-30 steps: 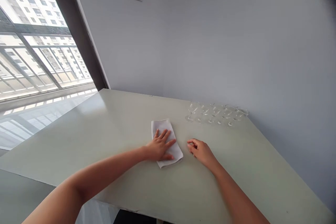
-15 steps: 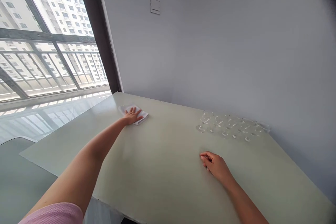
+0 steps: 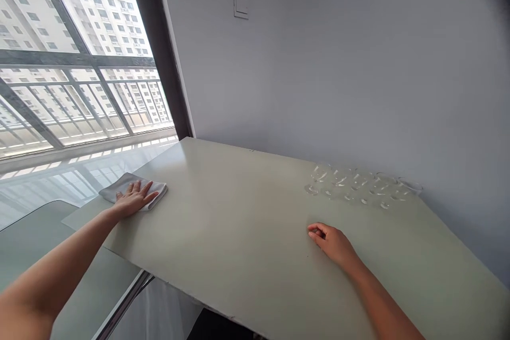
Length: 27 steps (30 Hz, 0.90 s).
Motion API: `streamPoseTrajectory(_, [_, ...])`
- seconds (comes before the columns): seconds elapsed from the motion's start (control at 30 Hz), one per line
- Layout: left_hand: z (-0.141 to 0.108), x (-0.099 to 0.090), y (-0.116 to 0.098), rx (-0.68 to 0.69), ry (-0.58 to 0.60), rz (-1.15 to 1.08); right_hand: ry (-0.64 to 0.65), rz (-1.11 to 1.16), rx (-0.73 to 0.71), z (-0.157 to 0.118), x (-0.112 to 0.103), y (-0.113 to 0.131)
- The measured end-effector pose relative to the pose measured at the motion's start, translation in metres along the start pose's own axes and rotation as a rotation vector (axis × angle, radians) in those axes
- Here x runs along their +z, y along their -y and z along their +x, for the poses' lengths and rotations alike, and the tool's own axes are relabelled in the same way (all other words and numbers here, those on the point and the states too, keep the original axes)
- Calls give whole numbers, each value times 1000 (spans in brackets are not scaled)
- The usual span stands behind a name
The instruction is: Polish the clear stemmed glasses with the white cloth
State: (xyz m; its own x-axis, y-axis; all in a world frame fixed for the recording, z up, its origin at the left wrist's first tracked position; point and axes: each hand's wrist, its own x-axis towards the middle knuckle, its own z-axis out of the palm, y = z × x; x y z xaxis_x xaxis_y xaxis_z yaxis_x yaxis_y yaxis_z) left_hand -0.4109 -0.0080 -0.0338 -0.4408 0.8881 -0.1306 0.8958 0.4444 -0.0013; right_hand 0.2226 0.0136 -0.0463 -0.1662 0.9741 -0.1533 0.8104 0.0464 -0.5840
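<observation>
My left hand (image 3: 133, 199) lies flat with its fingers spread on a folded grey-white cloth (image 3: 153, 185), pressing it against the left end of the pale table (image 3: 239, 212). Part of the cloth reaches over the table's edge. On the right half of the tabletop rests my right hand (image 3: 332, 241), its fingers loosely curled in and nothing visible in them. Beyond that hand, several clear stemmed glasses (image 3: 340, 178) stand upright in a cluster near the wall. The right hand is apart from them.
A grey wall (image 3: 319, 74) with a light switch (image 3: 241, 5) borders the far side of the table. At the left are a large window (image 3: 79, 58) and a shiny floor (image 3: 79, 175). A greenish chair (image 3: 51, 218) stands by the table's left end.
My left hand has slid the cloth leftward and nearer, from the far part of the table to its left edge. The right hand keeps its place, and the view has shifted slightly left.
</observation>
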Motion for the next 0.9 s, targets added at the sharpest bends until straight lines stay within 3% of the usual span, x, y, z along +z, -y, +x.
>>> streamPoseTrajectory(0.1, [-28,16,-10,158,-12,38,9,-27,-24,-3,-1,5])
streamPoseTrajectory(0.2, [-63,29,-40,346,-67,52,9,1,-35,-4,-1,8])
streamPoseTrajectory(0.43, [-138,33,-166,907,-122,-1,-32,313,-36,-2,-1,13])
streamPoseTrajectory(0.53, [-159,30,-223,1122,-60,-93,-104,307,-74,-7,2,30])
streamPoseTrajectory(0.63, [-170,33,-275,1288,67,-277,-158,206,-265,-21,12,58])
streamPoseTrajectory(0.73, [-167,35,-310,1196,108,-684,-159,40,-524,-40,33,83])
streamPoseTrajectory(0.83, [-154,26,-323,841,-54,-1118,-79,-176,-655,-53,57,93])
streamPoseTrajectory(0.9, [-145,16,-320,644,-170,-1252,39,-293,-689,-50,70,94])
